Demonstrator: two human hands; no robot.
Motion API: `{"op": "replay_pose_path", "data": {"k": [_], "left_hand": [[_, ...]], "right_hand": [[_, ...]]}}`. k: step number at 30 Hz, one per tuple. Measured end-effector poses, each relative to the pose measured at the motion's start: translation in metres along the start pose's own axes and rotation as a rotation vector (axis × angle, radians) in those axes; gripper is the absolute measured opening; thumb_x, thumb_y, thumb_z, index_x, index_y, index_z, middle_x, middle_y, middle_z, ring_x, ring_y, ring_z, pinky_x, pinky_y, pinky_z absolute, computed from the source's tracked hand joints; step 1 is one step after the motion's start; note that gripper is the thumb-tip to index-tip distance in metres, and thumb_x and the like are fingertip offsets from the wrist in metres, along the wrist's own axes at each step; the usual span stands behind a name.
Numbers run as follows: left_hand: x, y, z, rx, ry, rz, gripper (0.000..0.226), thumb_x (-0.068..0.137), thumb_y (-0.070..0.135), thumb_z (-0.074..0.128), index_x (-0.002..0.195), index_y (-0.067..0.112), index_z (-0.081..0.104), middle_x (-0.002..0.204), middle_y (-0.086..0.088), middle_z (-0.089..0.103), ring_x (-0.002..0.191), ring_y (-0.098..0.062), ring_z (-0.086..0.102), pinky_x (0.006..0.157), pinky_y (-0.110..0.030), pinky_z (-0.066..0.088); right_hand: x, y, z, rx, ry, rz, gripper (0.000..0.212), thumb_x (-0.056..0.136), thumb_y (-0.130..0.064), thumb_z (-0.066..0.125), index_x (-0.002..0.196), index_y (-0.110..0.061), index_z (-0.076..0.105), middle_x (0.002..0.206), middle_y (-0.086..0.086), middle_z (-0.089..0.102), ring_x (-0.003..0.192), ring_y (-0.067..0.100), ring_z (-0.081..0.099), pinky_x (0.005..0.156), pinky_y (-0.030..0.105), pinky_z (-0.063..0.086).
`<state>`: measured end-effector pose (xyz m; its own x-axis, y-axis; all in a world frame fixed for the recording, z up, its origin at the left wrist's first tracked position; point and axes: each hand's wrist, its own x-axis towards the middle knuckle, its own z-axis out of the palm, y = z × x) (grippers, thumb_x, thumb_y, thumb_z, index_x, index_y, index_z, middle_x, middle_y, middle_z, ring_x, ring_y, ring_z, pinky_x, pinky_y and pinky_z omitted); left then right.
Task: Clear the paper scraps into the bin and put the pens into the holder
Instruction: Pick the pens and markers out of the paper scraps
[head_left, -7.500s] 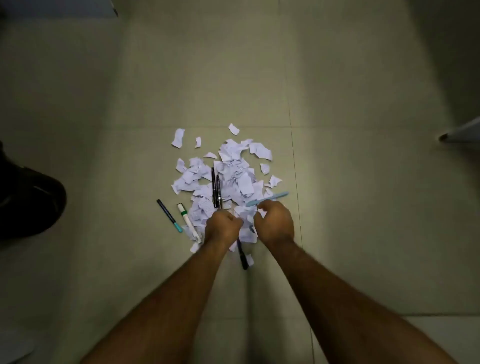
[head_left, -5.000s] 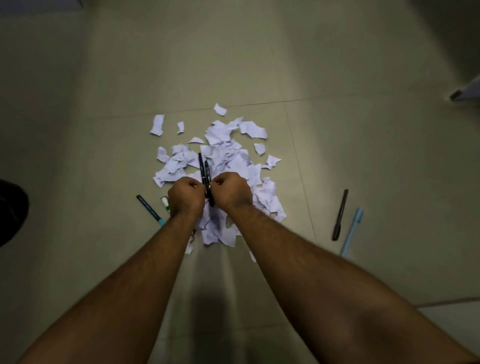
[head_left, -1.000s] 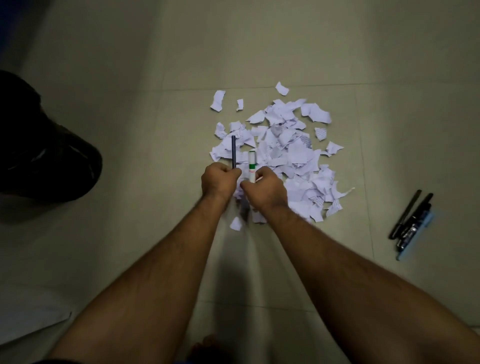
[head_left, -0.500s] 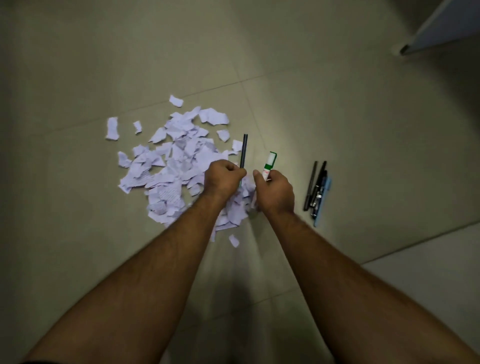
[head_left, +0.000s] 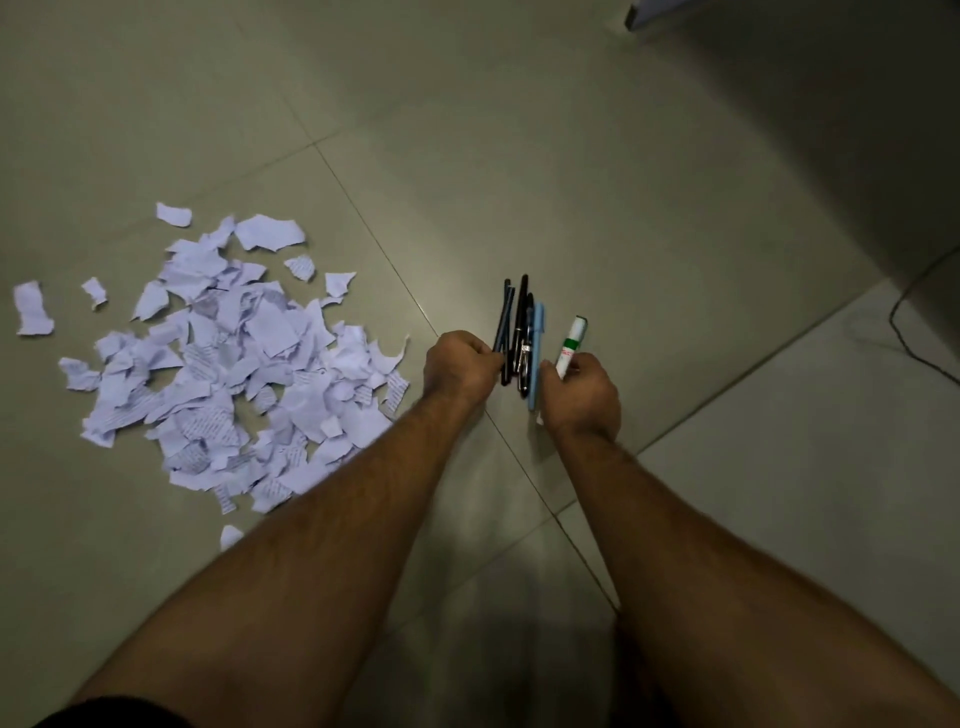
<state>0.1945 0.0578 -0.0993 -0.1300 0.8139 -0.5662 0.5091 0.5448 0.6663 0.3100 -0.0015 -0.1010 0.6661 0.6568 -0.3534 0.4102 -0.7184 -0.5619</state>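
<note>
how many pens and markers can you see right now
6, though the dark ones overlap, so the count is unsure. Left hand holds a dark pen. Right hand holds the white-green marker. Three black pens and a light-blue pen lie between.

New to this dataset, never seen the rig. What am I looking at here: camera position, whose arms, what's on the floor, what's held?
There is no robot: a person works with bare hands, and one wide-angle camera on their head looks forward and down, so the two forearms enter from the bottom edge. The surface is a tiled floor. A heap of torn paper scraps lies on the left. The left hand holds a thin dark pen in its fingers, beside a small bundle of pens lying on the floor. The right hand grips a white marker with a green band. A dark cable runs at the right edge. No bin or holder is in view.
</note>
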Motion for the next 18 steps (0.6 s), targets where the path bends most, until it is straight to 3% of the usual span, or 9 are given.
{"op": "replay_pose_path", "data": {"k": [10, 13, 18], "left_hand": [[-0.003, 0.005, 0.014, 0.043, 0.051, 0.044, 0.017, 0.082, 0.025, 0.075, 0.091, 0.012, 0.07, 0.079, 0.001, 0.064, 0.069, -0.012, 0.059, 0.063, -0.021, 0.044], [-0.007, 0.001, 0.013, 0.055, 0.097, 0.084, 0.024, 0.083, 0.026, 0.072, 0.101, 0.011, 0.066, 0.087, 0.002, 0.062, 0.079, -0.017, 0.06, 0.067, -0.023, 0.044], [-0.008, -0.009, -0.008, 0.038, 0.143, 0.109, 0.014, 0.085, 0.022, 0.063, 0.092, 0.012, 0.069, 0.089, -0.004, 0.071, 0.083, -0.022, 0.065, 0.071, -0.026, 0.048]], "right_hand": [[0.009, -0.003, 0.01, 0.068, 0.011, -0.055, 0.028, 0.084, -0.034, 0.068, 0.109, -0.021, 0.066, 0.102, 0.002, 0.069, 0.088, 0.022, 0.065, 0.066, 0.023, 0.042], [0.004, -0.01, 0.011, 0.121, 0.1, -0.073, 0.02, 0.087, -0.028, 0.063, 0.104, -0.019, 0.066, 0.099, 0.003, 0.068, 0.085, 0.022, 0.065, 0.066, 0.024, 0.046], [-0.019, -0.041, 0.028, 0.179, 0.091, -0.157, 0.012, 0.086, -0.023, 0.057, 0.093, -0.023, 0.067, 0.088, -0.002, 0.07, 0.076, 0.018, 0.062, 0.062, 0.024, 0.046]]}}
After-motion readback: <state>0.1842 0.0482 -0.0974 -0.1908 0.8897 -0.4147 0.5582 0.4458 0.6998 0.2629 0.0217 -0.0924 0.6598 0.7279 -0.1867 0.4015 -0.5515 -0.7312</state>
